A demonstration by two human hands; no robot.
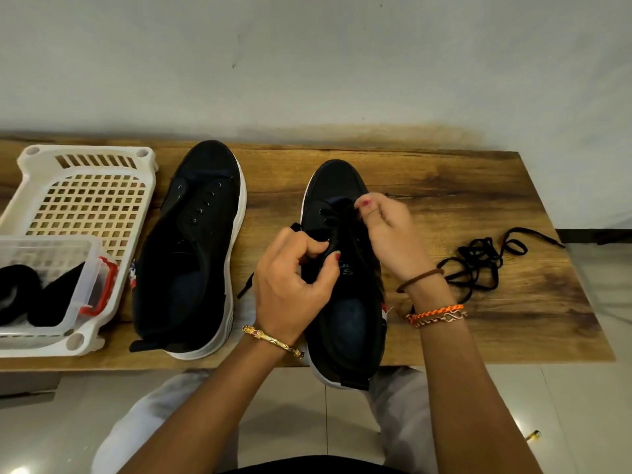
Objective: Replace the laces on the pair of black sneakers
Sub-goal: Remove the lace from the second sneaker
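Head view, left to right: white plastic basket point(85, 200) at the far left of the wooden worktop point(444, 186), slotted and gridded, lying against the left edge; clear lidless tub point(51, 268) with red clips resting in its near end, dark folded cloth point(30, 299) inside. Just beside the basket, left sneaker point(191, 254), black with a white sole, toe toward the wall, eyelets bare, tongue loose, heel at the near edge of the worktop. Next, left hand point(290, 285), gold bangle point(273, 340) on the wrist, fingers curled and pinching the black lace point(338, 227) and the shoe's upper at the throat of the right sneaker point(345, 319); a loose lace end poking out below that hand toward the left. Right sneaker also toe toward the wall, heel hanging slightly over the near edge, lace threaded through the first eyelets only. Right hand point(386, 230) over the same throat, thumb and forefinger pinching the lace near the top eyelets, remaining fingers curled; brown band and orange braided bracelets point(434, 314) on that wrist. Farther right, well apart from the shoe, spare black lace point(478, 261) lying in a loose tangle on the worktop, one end trailing off the right edge. Below, pale trousers and tiled floor.
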